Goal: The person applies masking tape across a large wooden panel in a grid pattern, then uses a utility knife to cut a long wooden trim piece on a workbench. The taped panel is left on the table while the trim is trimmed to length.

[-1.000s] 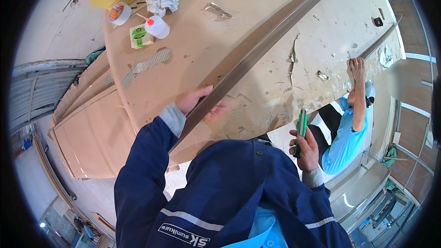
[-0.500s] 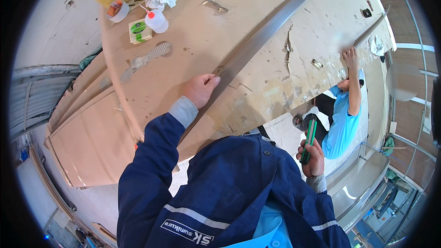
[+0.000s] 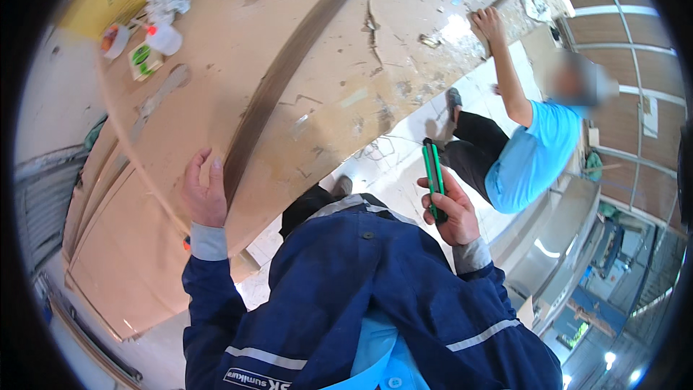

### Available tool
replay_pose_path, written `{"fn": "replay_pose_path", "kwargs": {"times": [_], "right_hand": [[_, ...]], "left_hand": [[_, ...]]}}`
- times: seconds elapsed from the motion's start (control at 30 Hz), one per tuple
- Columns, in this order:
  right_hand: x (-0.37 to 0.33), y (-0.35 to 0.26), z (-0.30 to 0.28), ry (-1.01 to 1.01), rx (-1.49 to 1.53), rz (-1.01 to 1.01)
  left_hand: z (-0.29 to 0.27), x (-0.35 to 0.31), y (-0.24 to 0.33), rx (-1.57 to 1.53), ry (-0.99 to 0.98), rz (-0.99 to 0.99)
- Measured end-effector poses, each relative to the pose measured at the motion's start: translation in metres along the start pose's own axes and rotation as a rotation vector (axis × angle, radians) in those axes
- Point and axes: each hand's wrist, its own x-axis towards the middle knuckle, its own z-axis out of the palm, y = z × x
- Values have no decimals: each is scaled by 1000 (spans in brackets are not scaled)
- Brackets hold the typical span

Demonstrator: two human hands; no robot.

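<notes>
A long dark brown strip (image 3: 285,76) runs across the worktable from its near edge toward the far side. At the near end of that strip is my left hand (image 3: 204,193), thumb and fingers apart, along the strip's left side. Whether it touches the strip I cannot tell. My right hand (image 3: 460,215) is closed around a green and black utility knife (image 3: 434,179), held upright off the table's near edge. No blade can be made out at its tip.
On the brown-covered table (image 3: 209,94) stand a white bottle (image 3: 164,40) with a red cap, a tape roll (image 3: 115,41), a yellow-green pad (image 3: 145,61) and crumpled paper (image 3: 167,3). A co-worker in a light blue shirt (image 3: 534,155) leans at the table's right side, one hand (image 3: 491,25) on it.
My left hand has come off its grip on the strip, and its fingers have spread. The view has shifted, and the co-worker's body shows more upright. My right hand still holds the knife.
</notes>
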Motion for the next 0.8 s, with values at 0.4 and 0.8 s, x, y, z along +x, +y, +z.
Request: {"fn": "replay_pose_path", "kwargs": {"times": [0.4, 0.8], "right_hand": [[-45, 105, -169, 249, -467, -35], [-39, 162, -254, 326, -166, -19]], "left_hand": [[-67, -156, -41, 828, 102, -312], [-119, -210, -85, 666, -72, -357]]}}
